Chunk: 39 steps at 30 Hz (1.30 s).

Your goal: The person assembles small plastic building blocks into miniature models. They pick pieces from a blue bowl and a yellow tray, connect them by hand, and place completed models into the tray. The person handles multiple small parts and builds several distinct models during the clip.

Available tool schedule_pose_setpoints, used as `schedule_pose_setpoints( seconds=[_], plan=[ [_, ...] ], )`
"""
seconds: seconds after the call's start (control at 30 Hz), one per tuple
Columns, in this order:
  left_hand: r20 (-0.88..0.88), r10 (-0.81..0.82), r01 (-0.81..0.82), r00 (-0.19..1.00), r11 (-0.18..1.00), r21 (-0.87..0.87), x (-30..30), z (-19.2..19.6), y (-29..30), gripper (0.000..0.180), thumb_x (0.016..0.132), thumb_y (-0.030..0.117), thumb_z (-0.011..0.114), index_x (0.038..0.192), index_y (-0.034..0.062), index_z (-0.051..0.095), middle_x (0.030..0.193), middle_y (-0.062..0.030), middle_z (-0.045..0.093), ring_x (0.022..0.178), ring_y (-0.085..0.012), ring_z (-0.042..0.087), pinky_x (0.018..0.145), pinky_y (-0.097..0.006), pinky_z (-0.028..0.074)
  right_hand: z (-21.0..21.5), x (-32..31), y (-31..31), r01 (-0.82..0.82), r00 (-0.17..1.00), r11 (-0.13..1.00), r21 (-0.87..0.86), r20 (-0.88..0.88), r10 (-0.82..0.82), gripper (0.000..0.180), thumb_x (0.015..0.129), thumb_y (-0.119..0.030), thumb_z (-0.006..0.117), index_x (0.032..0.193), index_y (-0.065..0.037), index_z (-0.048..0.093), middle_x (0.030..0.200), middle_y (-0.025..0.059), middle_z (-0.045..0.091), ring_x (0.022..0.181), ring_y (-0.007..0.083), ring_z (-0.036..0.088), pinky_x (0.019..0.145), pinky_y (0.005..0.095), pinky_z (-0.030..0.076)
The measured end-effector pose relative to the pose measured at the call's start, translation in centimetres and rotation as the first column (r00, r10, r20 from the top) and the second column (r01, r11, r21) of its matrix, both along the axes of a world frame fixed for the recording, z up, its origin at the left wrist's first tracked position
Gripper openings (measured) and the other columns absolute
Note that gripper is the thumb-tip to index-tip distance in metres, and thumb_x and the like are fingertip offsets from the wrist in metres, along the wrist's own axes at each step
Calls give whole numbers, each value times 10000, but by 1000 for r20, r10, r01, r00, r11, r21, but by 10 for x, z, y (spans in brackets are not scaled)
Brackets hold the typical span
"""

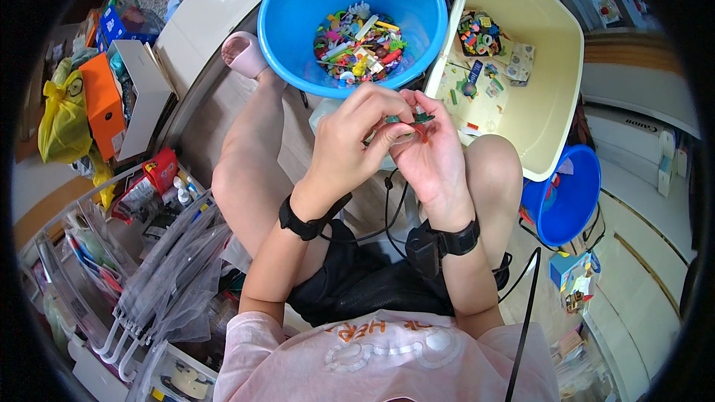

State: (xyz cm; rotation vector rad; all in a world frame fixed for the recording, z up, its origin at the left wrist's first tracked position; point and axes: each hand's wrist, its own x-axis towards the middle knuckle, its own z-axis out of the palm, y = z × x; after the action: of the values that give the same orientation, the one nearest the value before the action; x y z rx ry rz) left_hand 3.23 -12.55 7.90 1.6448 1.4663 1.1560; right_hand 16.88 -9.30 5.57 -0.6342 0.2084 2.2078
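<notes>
Fingers (389, 125) of the left hand (350, 145) pinch together on a small green-and-red toy piece (417, 120), thumb under, fingertips on top. Right hand (432, 156) meets it from the other side, its fingers closed on the same piece; a red bit pokes out below between the two hands. The piece sits held in the air above the person's lap, just in front of the rim of the blue tub (298, 22), between the knees.

Both wrists carry black straps; the right one has a black box on it, and thin black cables trail down across the dark shorts.

Blue tub stands directly ahead, its bottom covered with a heap of small mixed-colour plastic parts (357, 43). Just right of it, touching or nearly so, a cream rectangular bin (555, 52) holds fewer loose parts and a small dark tray of pieces. A smaller blue bucket (577, 193) stands beside the right knee.

Left of the person: clear plastic drawers and bags (171, 253), an orange box (100, 100), a yellow bag (63, 115).
</notes>
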Motion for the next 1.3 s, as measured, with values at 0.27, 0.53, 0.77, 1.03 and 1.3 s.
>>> schedule_pose_setpoints(
  seconds=[0.27, 0.53, 0.77, 1.03, 1.3],
  plan=[
    [614, -37, 137, 788, 984, -116, 10, -7, 4, 162, 910, 75, 641, 1006, 29, 518, 1033, -45, 572, 901, -120, 575, 775, -248, 481, 4, 10, 3, 51, 996, 998, -33, 80, -48, 259, 973, -220, 479, 992, -10, 629, 983, 93, 668, 913, 178, 618, 813, 329, 490],
    [750, 57, 202, 659, 947, -249, 15, -3, 6, 174, 930, 105, 631, 1032, 54, 501, 1011, -6, 582, 908, -59, 557, 763, -208, 452, 4, 23, 3, 30, 999, 998, 60, -35, -28, 291, 984, -225, 447, 993, 4, 625, 977, 111, 677, 921, 192, 629, 842, 352, 495],
    [857, 40, 376, 514, 888, -267, 10, 4, 11, 232, 936, 234, 626, 1057, 74, 511, 972, -11, 636, 728, -27, 496, 626, -178, 368, 7, 34, 5, 50, 999, 998, 50, 18, -51, 312, 987, -228, 433, 994, 25, 615, 1046, 151, 655, 1030, 243, 616, 908, 387, 499],
    [632, 44, 295, 774, 858, -420, 16, 23, 63, 188, 947, 191, 616, 1060, 53, 554, 964, -4, 654, 590, 15, 432, 473, -162, 289, 9, 63, 3, 148, 981, 988, 39, 117, -152, 252, 987, -190, 438, 956, 6, 593, 1030, 185, 644, 1094, 335, 590, 881, 395, 510],
    [246, -210, 277, 946, 919, -281, 89, 8, 164, 321, 950, 236, 606, 1173, 6, 579, 1009, -51, 647, 771, -63, 591, 597, -196, 434, 8, 114, 10, 259, 954, 966, 22, 152, -259, 221, 983, -183, 448, 966, 0, 569, 1078, 185, 618, 1121, 330, 567, 933, 405, 490]
  ],
)
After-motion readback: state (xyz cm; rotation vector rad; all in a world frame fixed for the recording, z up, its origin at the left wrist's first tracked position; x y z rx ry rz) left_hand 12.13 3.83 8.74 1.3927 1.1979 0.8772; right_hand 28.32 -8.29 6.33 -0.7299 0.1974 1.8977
